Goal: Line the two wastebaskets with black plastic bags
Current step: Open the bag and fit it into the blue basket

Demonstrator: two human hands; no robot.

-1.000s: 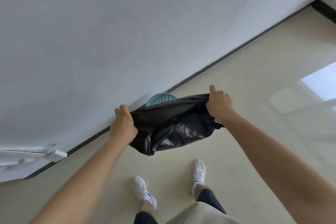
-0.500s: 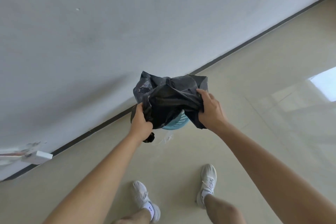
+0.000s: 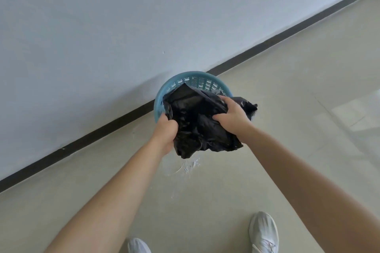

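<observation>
black plastic bag (image 3: 202, 127) is bunched between both hands: left hand (image 3: 167, 132) clenched tight on its left edge, right hand (image 3: 232, 116) clamped over its top right. just beyond the grips, the blue wastebasket (image 3: 164, 96) stands against the wall (image 3: 123, 26), the bag partly over its mouth. no writing is readable.

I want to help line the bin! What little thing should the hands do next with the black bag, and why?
Probably push the bag down into the bin. Both hands, left and right, grip it bunched up over the bin's mouth, and the far lattice wall looks bare, so it seems not to be seated inside yet.
</observation>
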